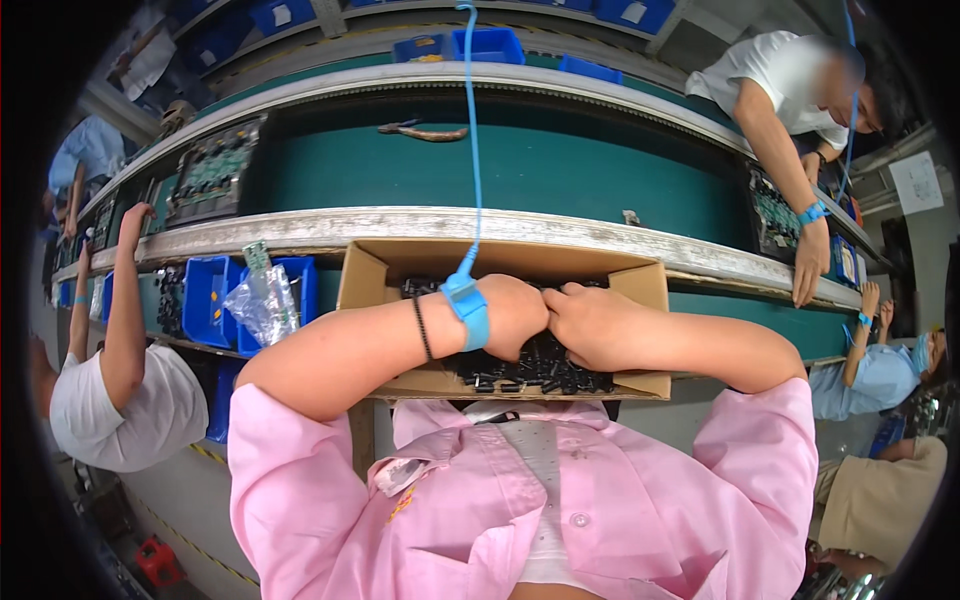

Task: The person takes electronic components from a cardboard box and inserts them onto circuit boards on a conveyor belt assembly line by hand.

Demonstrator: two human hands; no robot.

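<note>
Both my hands are inside an open cardboard box (655, 290) holding many small black cylindrical parts (520, 377) with what look like wire leads. My left hand (512, 312) is closed, its fingers curled inward. My right hand (592, 326) meets it at the fingertips, with its fingers pressed together too. Whatever is pinched between them is hidden by the fingers. Around my left wrist sit a blue strap (468, 312) with a cord (473, 150) running up, and a dark beaded bracelet (423, 328).
A metal rail (420, 222) runs behind the box, beside a green conveyor (370, 180) carrying pliers (425, 131) and trays of circuit boards (215, 170). Blue bins (208, 300) and a clear bag (265, 305) stand at left. Co-workers' arms (785, 165) reach in from both sides.
</note>
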